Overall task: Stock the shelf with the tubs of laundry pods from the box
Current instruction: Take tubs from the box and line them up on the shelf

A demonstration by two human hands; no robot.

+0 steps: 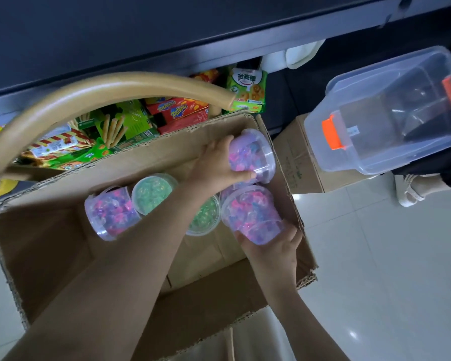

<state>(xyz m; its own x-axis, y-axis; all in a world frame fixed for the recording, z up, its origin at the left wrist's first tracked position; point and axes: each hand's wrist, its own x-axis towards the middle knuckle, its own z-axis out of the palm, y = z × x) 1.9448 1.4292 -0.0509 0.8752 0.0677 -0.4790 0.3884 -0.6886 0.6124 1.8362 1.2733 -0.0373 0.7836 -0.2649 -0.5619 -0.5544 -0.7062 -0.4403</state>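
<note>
Head view, looking down: an open cardboard box (50,243) stands on a pale tiled floor (388,256), just in front of a dark shelf (219,50).

Surroundings:
- A basket sits behind the box. Its tan handle (89,97) arches over snack packs (182,113) in red and green.
- A clear bin (391,113) with orange latches rests on a carton (302,165) just right of the box.
- A sandalled foot (414,188) shows on the floor beside the carton.
- The raised box flaps surround the tubs on all sides. The left forearm crosses the box interior and hides part of one green tub (205,217).

Tubs: clear round plastic, each with a lid and a thin bail handle, with the pods visible through the walls.
- The upper tub (253,152), filled with pink, purple and blue pods, is at the far right corner of the box, tilted. The left hand (216,162) grasps it, with the thumb curled along its near side.
- The lower tub (253,214), same colours, is near the right wall. The right hand (274,248) cups its base, with the fingers wrapped round it.
- A third pink tub (110,213) lies tilted at the left.
- A second green tub (153,191) stands touching the third pink tub.
- Part of one more tub shows between the two held ones.
</note>
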